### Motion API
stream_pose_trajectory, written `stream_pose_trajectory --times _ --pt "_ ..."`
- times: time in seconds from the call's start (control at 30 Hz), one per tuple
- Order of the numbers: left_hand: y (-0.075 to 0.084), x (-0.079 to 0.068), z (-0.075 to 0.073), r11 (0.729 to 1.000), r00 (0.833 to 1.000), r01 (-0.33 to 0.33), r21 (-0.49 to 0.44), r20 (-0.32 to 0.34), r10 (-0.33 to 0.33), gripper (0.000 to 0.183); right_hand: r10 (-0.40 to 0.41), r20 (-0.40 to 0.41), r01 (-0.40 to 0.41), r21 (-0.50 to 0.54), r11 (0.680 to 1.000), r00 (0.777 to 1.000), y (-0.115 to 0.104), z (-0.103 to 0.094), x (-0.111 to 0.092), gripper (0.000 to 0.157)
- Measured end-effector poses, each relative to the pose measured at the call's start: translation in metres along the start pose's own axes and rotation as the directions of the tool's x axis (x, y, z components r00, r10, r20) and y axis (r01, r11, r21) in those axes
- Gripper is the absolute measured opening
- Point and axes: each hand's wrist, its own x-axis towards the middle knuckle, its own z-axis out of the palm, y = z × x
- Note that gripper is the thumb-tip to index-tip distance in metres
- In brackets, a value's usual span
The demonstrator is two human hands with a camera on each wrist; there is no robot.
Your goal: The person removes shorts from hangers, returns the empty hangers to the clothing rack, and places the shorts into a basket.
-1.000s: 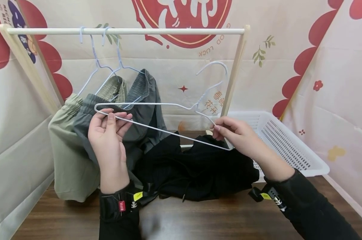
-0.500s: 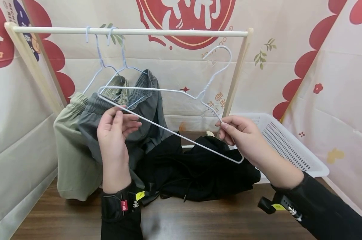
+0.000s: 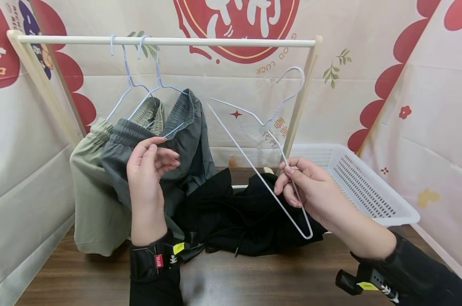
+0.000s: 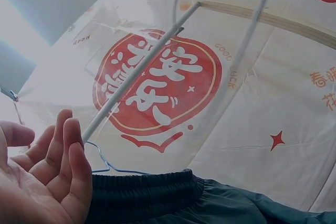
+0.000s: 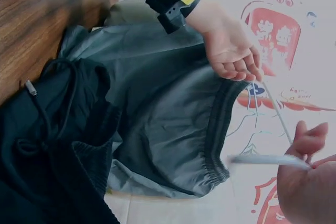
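Note:
My right hand [image 3: 307, 182] pinches a white wire hanger [image 3: 250, 160] by one sloping shoulder, its hook up and its long bar slanting. In the right wrist view that hanger [image 5: 270, 159] is blurred beside the hand [image 5: 310, 187]. The left hand [image 3: 148, 174] is raised, palm up, with relaxed fingers and nothing held, in front of grey elastic-waist pants [image 3: 194, 127]. Its loose fingers also show in the left wrist view, where the hand [image 4: 52, 182] is near the grey waistband [image 4: 147, 190]. Beneath the hanger lies a crumpled black drawstring garment [image 3: 235, 221].
A clothes rack's rod [image 3: 223, 41] spans the back. From it hang two hangers, bearing the grey pants and a light green pair [image 3: 97, 212] at the left. A white perforated basket [image 3: 403, 216] stands at right on the brown wooden table [image 3: 231, 280].
The left hand has let go of the hanger's far end. In the right hand the hanger has swung round, its left end moving right, away from the left hand. The right hand moved slightly lower.

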Motion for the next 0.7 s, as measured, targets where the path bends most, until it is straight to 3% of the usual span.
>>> stream_pose_trajectory --times 0.37,0.7 --pt "0.001 -0.002 0.001 1.000 1.000 0.017 0.009 0.002 -0.017 0.027 0.088 0.096 -0.082 -0.057 0.995 0.991 0.001 0.003 0.017 0.017" --pt "0.002 -0.001 0.001 0.999 1.000 0.027 0.025 -0.008 -0.027 0.026 0.128 -0.022 -0.129 -0.273 0.953 0.992 0.001 0.005 0.030 0.022"
